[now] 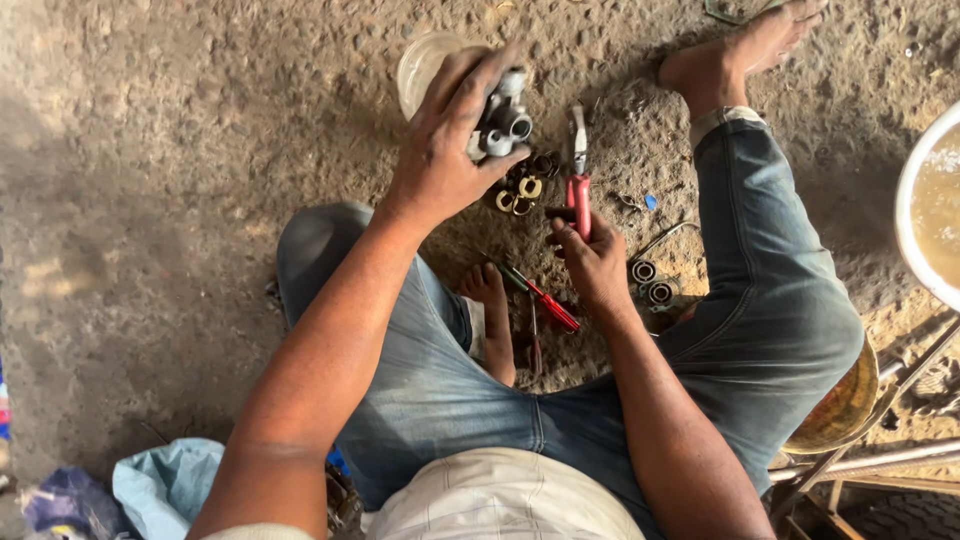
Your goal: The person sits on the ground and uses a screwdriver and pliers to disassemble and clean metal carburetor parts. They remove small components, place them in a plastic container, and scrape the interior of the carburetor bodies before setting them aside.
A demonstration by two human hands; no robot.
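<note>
- Fingers (470, 95) of the left hand (440, 150): curled over a small grey metal assembly (503, 118), clamping it from above; its round ports stick out past the fingertips to the right, likely so those openings stay in sight.
- Right hand (592, 262): fingers closed round the red grip of a pair of pliers (578, 170), the metal nose pointing to the top of the frame, just right of the assembly but apart from it.
- Assembly: upper centre of the frame, raised off the dirt floor (150, 200), in front of a clear plastic container (425, 62).
- Brass rings (520, 195): on the floor below the left hand, kept close in reach.
- Red-handled screwdriver (540, 298): lying beside the bare foot (490, 320), centre.
- Two round bearings (650, 282): right of the right hand, on the floor.
- White basin (915, 215): right edge, holding cloudy liquid.
</note>
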